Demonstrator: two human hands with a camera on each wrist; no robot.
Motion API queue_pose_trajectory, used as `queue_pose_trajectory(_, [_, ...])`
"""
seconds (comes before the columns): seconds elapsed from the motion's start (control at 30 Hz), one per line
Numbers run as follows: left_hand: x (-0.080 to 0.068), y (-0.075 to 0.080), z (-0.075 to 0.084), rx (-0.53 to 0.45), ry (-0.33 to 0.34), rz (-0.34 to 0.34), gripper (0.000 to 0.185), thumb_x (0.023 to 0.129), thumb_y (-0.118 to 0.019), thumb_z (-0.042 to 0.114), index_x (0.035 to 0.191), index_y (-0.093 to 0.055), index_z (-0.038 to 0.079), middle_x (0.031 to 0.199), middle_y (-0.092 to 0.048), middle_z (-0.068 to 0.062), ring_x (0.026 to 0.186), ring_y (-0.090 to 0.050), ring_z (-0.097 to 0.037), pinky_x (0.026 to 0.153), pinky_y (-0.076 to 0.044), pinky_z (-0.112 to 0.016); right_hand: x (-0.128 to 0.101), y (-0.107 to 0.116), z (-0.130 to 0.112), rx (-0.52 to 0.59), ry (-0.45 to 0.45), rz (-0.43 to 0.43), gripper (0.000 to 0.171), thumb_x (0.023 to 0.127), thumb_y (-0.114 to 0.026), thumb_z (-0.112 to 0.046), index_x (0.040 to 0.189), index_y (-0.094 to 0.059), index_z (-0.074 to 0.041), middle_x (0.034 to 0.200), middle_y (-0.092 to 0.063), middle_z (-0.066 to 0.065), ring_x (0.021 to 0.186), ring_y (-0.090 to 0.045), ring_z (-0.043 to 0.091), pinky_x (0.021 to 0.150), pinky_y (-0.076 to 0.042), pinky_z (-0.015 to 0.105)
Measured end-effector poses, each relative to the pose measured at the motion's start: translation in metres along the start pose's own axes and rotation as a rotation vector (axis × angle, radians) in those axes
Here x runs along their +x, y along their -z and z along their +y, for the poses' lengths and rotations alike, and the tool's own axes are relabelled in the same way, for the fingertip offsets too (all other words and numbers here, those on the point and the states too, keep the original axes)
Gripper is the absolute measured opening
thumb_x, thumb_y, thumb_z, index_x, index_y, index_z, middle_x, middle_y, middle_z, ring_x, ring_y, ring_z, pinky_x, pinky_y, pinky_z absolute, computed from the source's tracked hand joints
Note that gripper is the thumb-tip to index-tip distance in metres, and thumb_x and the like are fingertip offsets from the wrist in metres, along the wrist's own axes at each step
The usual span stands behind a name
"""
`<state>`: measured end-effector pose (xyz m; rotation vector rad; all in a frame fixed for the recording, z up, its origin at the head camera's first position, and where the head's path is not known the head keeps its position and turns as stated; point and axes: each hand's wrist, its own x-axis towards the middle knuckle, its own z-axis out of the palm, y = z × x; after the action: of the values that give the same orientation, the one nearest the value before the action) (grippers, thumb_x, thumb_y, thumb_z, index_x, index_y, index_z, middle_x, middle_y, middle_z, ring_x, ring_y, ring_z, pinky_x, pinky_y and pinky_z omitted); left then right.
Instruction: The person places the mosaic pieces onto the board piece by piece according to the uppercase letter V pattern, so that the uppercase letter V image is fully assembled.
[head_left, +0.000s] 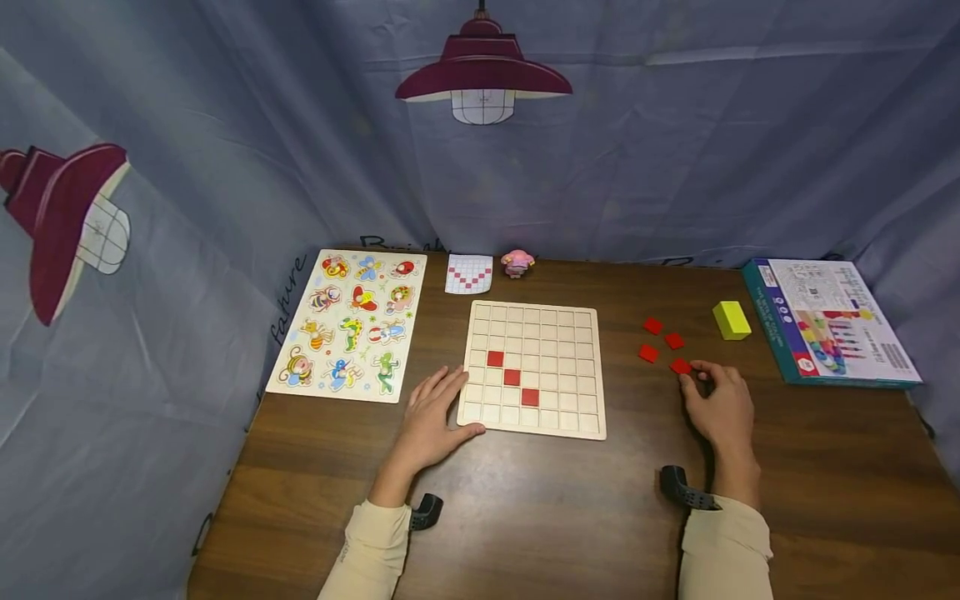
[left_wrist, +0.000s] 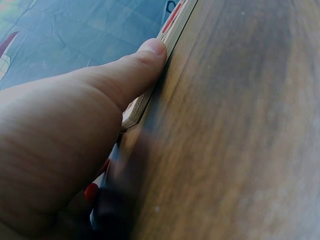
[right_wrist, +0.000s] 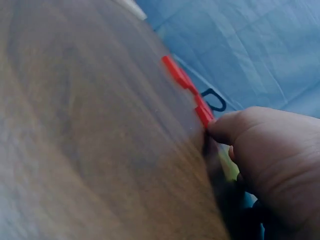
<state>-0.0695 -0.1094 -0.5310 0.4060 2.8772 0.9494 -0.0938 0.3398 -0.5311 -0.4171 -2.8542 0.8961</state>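
A pale wooden grid board (head_left: 555, 333) lies mid-table, with three red tiles (head_left: 512, 377) set in a diagonal. My left hand (head_left: 448, 402) rests flat at its near left corner. In the left wrist view the thumb (left_wrist: 145, 57) presses against the board's edge (left_wrist: 175, 25). Several loose red tiles (head_left: 653, 326) lie to the right of the board. My right hand (head_left: 693, 379) is curled over the nearest red tile (head_left: 680, 366). In the right wrist view its thumb tip (right_wrist: 220, 127) sits against that tile (right_wrist: 202, 111), pinching it.
A yellow block (head_left: 731, 320) and a flat game box (head_left: 832, 321) lie at the right. An animal peg puzzle (head_left: 348, 333) lies at the left. A pattern card (head_left: 469, 273) and a pink figure (head_left: 517, 262) sit behind the board. Blue cloth walls surround the table.
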Motion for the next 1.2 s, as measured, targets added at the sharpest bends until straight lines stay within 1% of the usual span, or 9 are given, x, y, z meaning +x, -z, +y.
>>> queue_pose_trajectory(0.13, [0.0,0.001,0.001,-0.003,0.007,-0.008,0.092,0.082,-0.079,0.056,0.157,-0.043,0.019,0.163,-0.041,0.0,0.156,-0.027,-0.027,0.126,-0.018,-0.057,0.0,0.001,0.0,0.002,0.017,-0.017,0.045,0.102,-0.056,-0.027,0.138,-0.056,0.001,0.125,-0.052,0.028,0.123,-0.045,0.048,0.102,-0.036,0.062])
queue_pose_trajectory(0.27, [0.002,0.001,0.002,-0.015,-0.008,-0.013,0.091,0.082,-0.079,0.055,0.156,-0.043,0.017,0.163,-0.042,-0.001,0.156,-0.028,-0.029,0.125,-0.018,-0.058,-0.001,0.002,0.001,-0.025,0.019,0.01,0.043,0.103,-0.058,-0.028,0.132,-0.059,0.003,0.124,-0.054,0.03,0.12,-0.048,0.049,0.103,-0.038,0.062])
queue_pose_trajectory(0.4, [0.003,0.001,0.002,0.005,-0.011,-0.001,0.091,0.082,-0.079,0.056,0.156,-0.044,0.017,0.163,-0.042,0.0,0.155,-0.029,-0.028,0.125,-0.02,-0.057,-0.001,0.0,0.003,-0.057,0.056,0.027,0.04,0.104,-0.058,-0.025,0.13,-0.059,0.005,0.122,-0.055,0.031,0.118,-0.049,0.05,0.101,-0.038,0.064])
queue_pose_trajectory(0.53, [0.002,0.001,-0.001,0.007,0.004,0.005,0.092,0.081,-0.08,0.057,0.156,-0.044,0.018,0.163,-0.042,0.0,0.156,-0.028,-0.026,0.126,-0.019,-0.056,0.0,-0.001,0.002,-0.065,0.09,0.025,0.039,0.103,-0.06,-0.022,0.13,-0.06,0.005,0.119,-0.055,0.031,0.114,-0.051,0.05,0.1,-0.04,0.064])
queue_pose_trajectory(0.7, [0.001,0.0,-0.002,0.008,0.0,0.001,0.091,0.081,-0.079,0.057,0.156,-0.044,0.019,0.162,-0.043,0.0,0.155,-0.029,-0.027,0.125,-0.02,-0.057,0.0,-0.002,0.002,-0.091,0.094,0.011,0.038,0.104,-0.059,-0.023,0.128,-0.059,0.006,0.113,-0.055,0.027,0.109,-0.052,0.048,0.095,-0.042,0.063])
queue_pose_trajectory(0.93, [0.002,0.0,0.0,0.0,-0.01,0.002,0.091,0.082,-0.079,0.057,0.156,-0.044,0.018,0.162,-0.043,-0.001,0.155,-0.029,-0.028,0.126,-0.019,-0.057,-0.003,-0.002,-0.001,-0.045,0.089,0.03,0.038,0.105,-0.056,-0.021,0.129,-0.057,0.008,0.112,-0.051,0.027,0.107,-0.049,0.046,0.095,-0.039,0.061])
queue_pose_trajectory(1.03, [0.002,-0.001,-0.001,0.003,-0.01,0.005,0.091,0.081,-0.08,0.057,0.156,-0.045,0.017,0.163,-0.043,-0.001,0.155,-0.029,-0.028,0.125,-0.02,-0.057,-0.003,-0.005,-0.009,-0.01,0.129,0.06,0.036,0.104,-0.059,-0.019,0.128,-0.058,0.008,0.107,-0.051,0.025,0.101,-0.048,0.043,0.091,-0.039,0.058])
queue_pose_trajectory(1.1, [0.001,-0.002,-0.002,0.002,-0.011,0.01,0.091,0.081,-0.08,0.057,0.155,-0.045,0.017,0.163,-0.043,0.0,0.155,-0.029,-0.028,0.125,-0.02,-0.057,-0.001,-0.009,-0.017,0.01,0.175,0.086,0.034,0.102,-0.062,-0.016,0.126,-0.06,0.008,0.103,-0.051,0.023,0.096,-0.048,0.04,0.086,-0.039,0.054])
queue_pose_trajectory(1.2, [0.0,-0.002,-0.003,-0.001,-0.006,0.01,0.092,0.081,-0.08,0.056,0.156,-0.045,0.017,0.163,-0.042,0.0,0.155,-0.029,-0.028,0.126,-0.019,-0.056,-0.001,-0.015,-0.031,0.036,0.242,0.095,0.032,0.099,-0.066,-0.013,0.123,-0.062,0.009,0.1,-0.053,0.022,0.092,-0.049,0.037,0.081,-0.038,0.049])
